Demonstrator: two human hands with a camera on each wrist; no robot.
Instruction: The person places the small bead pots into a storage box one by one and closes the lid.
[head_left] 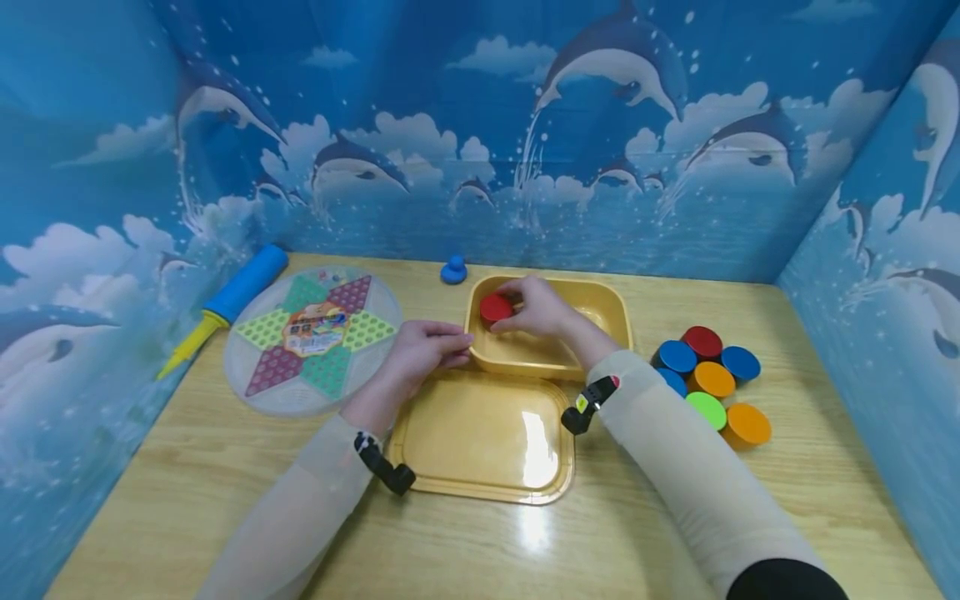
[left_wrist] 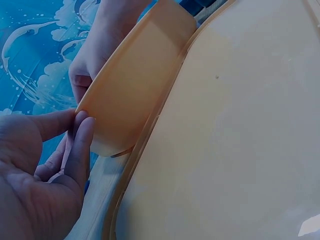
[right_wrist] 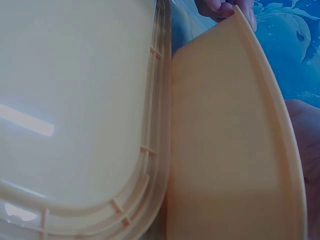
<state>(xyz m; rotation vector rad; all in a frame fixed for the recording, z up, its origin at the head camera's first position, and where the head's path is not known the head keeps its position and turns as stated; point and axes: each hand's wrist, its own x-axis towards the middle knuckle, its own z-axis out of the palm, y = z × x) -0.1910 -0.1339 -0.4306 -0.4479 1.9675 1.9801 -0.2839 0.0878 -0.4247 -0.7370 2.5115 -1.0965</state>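
A yellow plastic box (head_left: 517, 365) stands near the back of the table. My left hand (head_left: 427, 354) pinches its left front rim between thumb and fingers, clearly seen in the left wrist view, where the box wall (left_wrist: 135, 85) rises beside the fingertips. Inside the box, at its left end, my right hand (head_left: 542, 310) grips a red round block (head_left: 494, 311) by its side. The box wall mostly hides the right hand (right_wrist: 304, 125) in its own wrist view, and the block is not visible there. A yellow lid (head_left: 480, 437) lies flat before the box.
To the right, several round blocks in blue, red, orange and green (head_left: 706, 409) stand clustered. At left lie a round star-patterned game board (head_left: 262, 400) and a blue-and-yellow pump (head_left: 243, 283). A small blue knobbed piece (head_left: 453, 270) sits behind the box. Dolphin-printed cloth (head_left: 480, 125) walls the table.
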